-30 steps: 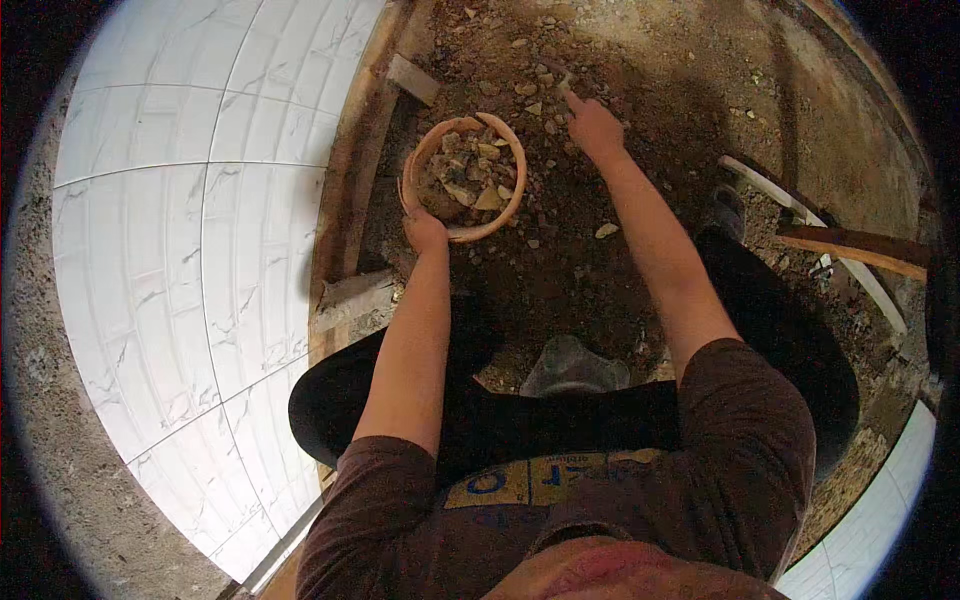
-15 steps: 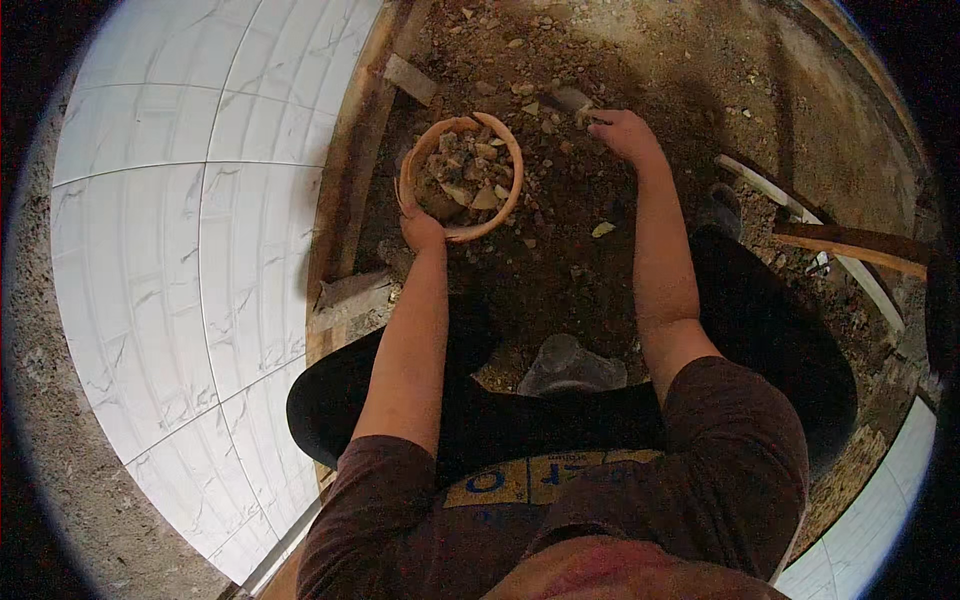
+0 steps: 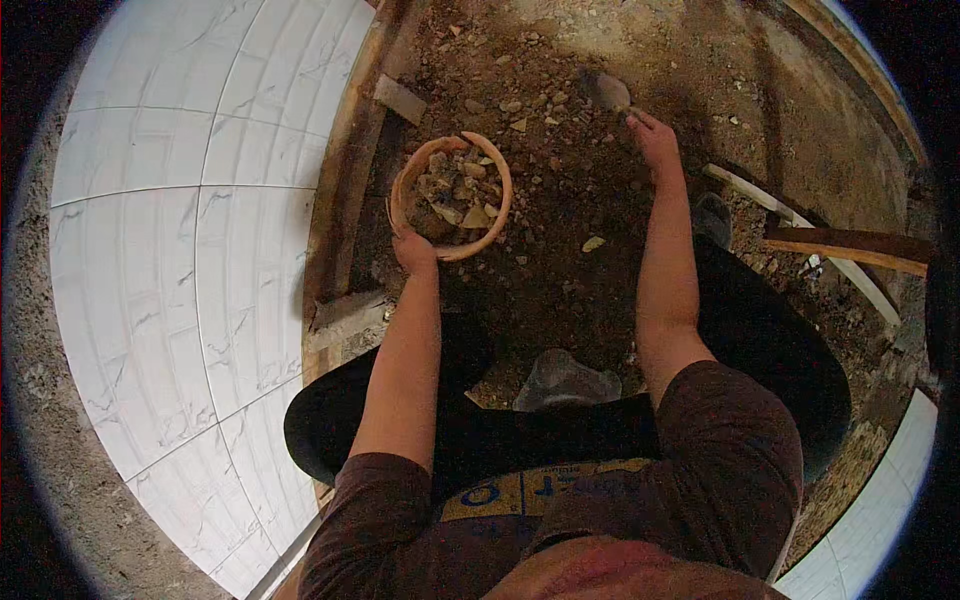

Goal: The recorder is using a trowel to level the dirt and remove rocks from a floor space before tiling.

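Note:
A round orange bucket (image 3: 505, 190) full of broken stones and rubble (image 3: 458, 190) stands on the dirt to the left, its rim looking cracked. My left hand (image 3: 414, 252) is closed on the near left part of that rim. Farther off to the right, my right hand (image 3: 655, 145) grips the handle of a trowel (image 3: 608, 92). The trowel's grey blade points up and left, over loose stones on the ground. Fingers wrapped round the handle hide most of it.
Glossy white marbled tiles (image 3: 255, 270) lie along the left, edged by a wooden board (image 3: 340, 190). A tile offcut (image 3: 400, 99) rests beside the board. On the right, a pale strip (image 3: 760, 196) crosses under a wooden slat (image 3: 845, 246). Loose dirt and stones (image 3: 545, 105) cover the ground ahead.
My right hand has moved right with the trowel, and the blade now shows more fully. The bucket sits slightly lower in view, as the whole view has shifted; my left hand still holds it.

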Tool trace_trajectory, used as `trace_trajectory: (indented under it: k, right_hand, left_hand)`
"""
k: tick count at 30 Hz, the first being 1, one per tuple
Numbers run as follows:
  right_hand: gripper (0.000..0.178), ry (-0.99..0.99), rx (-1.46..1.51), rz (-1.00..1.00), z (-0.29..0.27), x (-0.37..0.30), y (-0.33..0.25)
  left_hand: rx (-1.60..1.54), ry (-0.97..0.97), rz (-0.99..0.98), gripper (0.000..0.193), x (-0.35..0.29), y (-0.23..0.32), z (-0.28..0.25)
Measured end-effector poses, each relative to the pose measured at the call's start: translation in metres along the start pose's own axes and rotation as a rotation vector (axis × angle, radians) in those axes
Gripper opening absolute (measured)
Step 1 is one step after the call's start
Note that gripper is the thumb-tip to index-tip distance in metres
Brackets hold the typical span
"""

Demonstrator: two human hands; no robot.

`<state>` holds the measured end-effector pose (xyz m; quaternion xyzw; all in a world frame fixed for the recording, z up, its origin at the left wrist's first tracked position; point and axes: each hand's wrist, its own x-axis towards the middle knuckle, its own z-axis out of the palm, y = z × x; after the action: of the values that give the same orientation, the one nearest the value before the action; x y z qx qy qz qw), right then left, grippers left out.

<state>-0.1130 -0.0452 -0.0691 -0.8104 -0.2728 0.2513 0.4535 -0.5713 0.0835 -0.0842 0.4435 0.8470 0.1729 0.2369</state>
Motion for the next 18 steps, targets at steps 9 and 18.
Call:
trace_trajectory:
  k: [9, 18]
  right_hand:
    - [0.049, -0.092, -0.618, -0.07, 0.013, 0.109, -0.033]
    - [0.051, -0.447, -0.943, -0.275, 0.016, 0.097, -0.076]
  left_hand:
    - [0.052, -0.127, 0.01, 0.066, 0.032, -0.023, 0.024]
    - [0.394, -0.024, 0.251, 0.066, 0.114, -0.095, 0.061]
